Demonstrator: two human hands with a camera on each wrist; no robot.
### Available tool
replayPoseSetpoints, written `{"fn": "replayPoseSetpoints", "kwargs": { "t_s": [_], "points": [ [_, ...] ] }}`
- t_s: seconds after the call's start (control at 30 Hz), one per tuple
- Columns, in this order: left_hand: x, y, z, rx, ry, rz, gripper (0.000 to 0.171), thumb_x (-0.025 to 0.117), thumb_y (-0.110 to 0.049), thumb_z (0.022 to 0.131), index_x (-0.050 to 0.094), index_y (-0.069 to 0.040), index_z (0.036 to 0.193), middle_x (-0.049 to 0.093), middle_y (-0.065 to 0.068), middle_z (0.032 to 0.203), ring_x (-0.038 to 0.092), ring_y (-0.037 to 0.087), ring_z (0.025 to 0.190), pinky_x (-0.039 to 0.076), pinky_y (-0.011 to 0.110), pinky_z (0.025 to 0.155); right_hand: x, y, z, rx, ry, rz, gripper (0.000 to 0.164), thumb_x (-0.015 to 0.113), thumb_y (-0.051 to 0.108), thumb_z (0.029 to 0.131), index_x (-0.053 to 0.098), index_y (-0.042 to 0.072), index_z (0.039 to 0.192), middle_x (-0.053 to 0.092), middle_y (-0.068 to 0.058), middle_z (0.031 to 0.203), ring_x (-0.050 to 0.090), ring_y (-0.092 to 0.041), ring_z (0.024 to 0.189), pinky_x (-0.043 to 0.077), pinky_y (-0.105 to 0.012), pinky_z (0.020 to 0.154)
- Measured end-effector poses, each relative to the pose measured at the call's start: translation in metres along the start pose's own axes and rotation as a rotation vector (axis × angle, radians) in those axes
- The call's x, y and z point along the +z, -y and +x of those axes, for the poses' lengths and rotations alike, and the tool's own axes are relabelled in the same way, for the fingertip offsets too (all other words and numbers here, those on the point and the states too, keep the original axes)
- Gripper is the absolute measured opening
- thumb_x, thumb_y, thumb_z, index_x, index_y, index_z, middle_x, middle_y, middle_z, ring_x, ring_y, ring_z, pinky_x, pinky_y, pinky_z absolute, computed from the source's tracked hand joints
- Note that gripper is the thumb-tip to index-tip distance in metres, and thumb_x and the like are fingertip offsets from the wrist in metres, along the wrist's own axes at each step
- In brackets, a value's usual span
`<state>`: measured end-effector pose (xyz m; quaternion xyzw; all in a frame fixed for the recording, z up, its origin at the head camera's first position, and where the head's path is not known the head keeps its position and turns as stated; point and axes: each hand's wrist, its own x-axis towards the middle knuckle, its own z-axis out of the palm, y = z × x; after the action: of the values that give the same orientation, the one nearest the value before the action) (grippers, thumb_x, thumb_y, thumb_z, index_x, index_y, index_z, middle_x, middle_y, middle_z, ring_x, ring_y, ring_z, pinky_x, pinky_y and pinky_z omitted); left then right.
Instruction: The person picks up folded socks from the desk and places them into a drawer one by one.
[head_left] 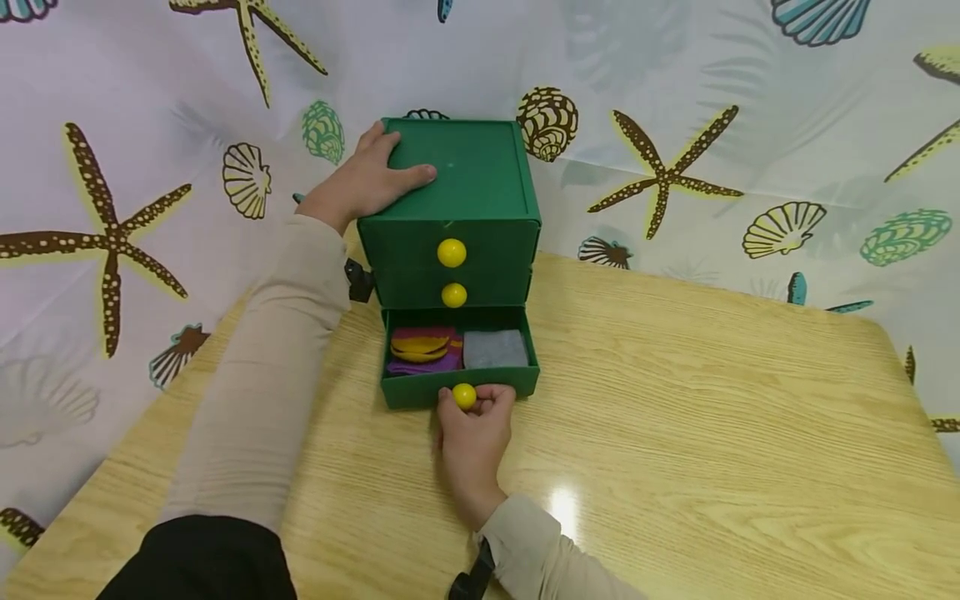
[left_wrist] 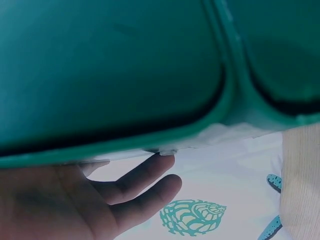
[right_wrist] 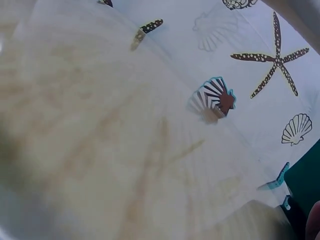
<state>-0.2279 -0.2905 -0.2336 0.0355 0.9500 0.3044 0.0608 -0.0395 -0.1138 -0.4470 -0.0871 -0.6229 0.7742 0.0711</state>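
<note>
A green chest of drawers (head_left: 457, 171) stands against the patterned cloth. Its bottom drawer (head_left: 420, 392) is pulled out, while the two above are closed. My left hand (head_left: 372, 175) rests on the top left edge, thumb across the top, and its fingers (left_wrist: 145, 200) show beyond the green side in the left wrist view. Down at the front, my right hand (head_left: 476, 442) pinches the yellow knob (head_left: 464, 396) of the bottom drawer between thumb and fingers. Inside lie a folded red and purple cloth (head_left: 438, 363) with yellow pieces (head_left: 420, 348) and a folded grey cloth (head_left: 495, 350).
Yellow knobs (head_left: 452, 252) mark the upper drawers. The wooden table (head_left: 712, 400) extends to the right and in front. Behind it hangs a white cloth (head_left: 465, 50) printed with starfish and shells. The right wrist view mostly shows table and cloth, partly blurred.
</note>
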Motion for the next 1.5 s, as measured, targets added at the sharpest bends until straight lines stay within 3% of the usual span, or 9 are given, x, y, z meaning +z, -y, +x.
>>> {"fn": "replayPoseSetpoints", "kwargs": {
  "t_s": [0.23, 0.63, 0.97, 1.07, 1.23, 1.5],
  "points": [
    [0.001, 0.004, -0.001, 0.004, -0.003, -0.012, 0.091, 0.044, -0.056, 0.103, -0.004, -0.008, 0.163, -0.024, 0.008, 0.166, -0.009, 0.033, 0.153, 0.010, 0.054, 0.120, 0.004, -0.002, 0.011, 0.010, 0.026, 0.001, 0.043, 0.083, 0.015, 0.085, 0.043, 0.007, 0.100, 0.059, -0.009, 0.076, 0.047, -0.018, 0.040, 0.043, -0.026, 0.039],
    [0.001, 0.002, 0.000, 0.009, -0.013, -0.016, 0.091, 0.044, -0.056, 0.103, -0.004, -0.009, 0.163, -0.023, 0.007, 0.166, -0.009, 0.031, 0.153, 0.010, 0.052, 0.121, 0.011, -0.006, 0.026, -0.124, 0.000, -0.169, 0.040, 0.081, 0.015, 0.085, 0.044, 0.009, 0.097, 0.062, -0.003, 0.076, 0.058, -0.014, 0.068, 0.050, -0.028, 0.065],
    [0.003, 0.003, 0.000, 0.003, -0.016, -0.024, 0.091, 0.045, -0.057, 0.102, -0.003, -0.009, 0.163, -0.023, 0.006, 0.166, -0.009, 0.031, 0.153, 0.011, 0.051, 0.121, 0.024, -0.006, 0.041, -0.097, -0.041, -0.202, 0.039, 0.081, 0.014, 0.084, 0.044, 0.011, 0.097, 0.059, -0.004, 0.081, 0.057, -0.016, 0.073, 0.049, -0.031, 0.068],
    [0.003, 0.003, 0.001, 0.003, -0.019, -0.022, 0.091, 0.045, -0.056, 0.102, -0.003, -0.009, 0.163, -0.023, 0.006, 0.166, -0.009, 0.031, 0.153, 0.011, 0.051, 0.121, 0.028, -0.005, 0.048, -0.064, -0.035, -0.176, 0.039, 0.081, 0.011, 0.084, 0.044, 0.010, 0.098, 0.059, -0.006, 0.082, 0.058, -0.016, 0.068, 0.050, -0.029, 0.061],
    [0.002, 0.003, 0.000, 0.002, -0.021, -0.020, 0.091, 0.045, -0.057, 0.102, -0.003, -0.009, 0.163, -0.023, 0.006, 0.166, -0.008, 0.031, 0.153, 0.011, 0.051, 0.121, 0.037, -0.002, 0.059, 0.027, -0.003, -0.073, 0.040, 0.078, 0.004, 0.086, 0.041, 0.008, 0.102, 0.057, -0.011, 0.080, 0.055, -0.019, 0.044, 0.049, -0.028, 0.041],
    [0.002, 0.003, -0.003, -0.001, -0.020, -0.023, 0.091, 0.045, -0.057, 0.102, -0.003, -0.010, 0.163, -0.022, 0.006, 0.166, -0.007, 0.031, 0.153, 0.010, 0.051, 0.121, 0.048, 0.000, 0.077, 0.121, -0.034, -0.089, 0.040, 0.076, 0.001, 0.083, 0.041, 0.010, 0.101, 0.056, -0.011, 0.073, 0.053, -0.020, 0.036, 0.047, -0.029, 0.035]
  ]
}}
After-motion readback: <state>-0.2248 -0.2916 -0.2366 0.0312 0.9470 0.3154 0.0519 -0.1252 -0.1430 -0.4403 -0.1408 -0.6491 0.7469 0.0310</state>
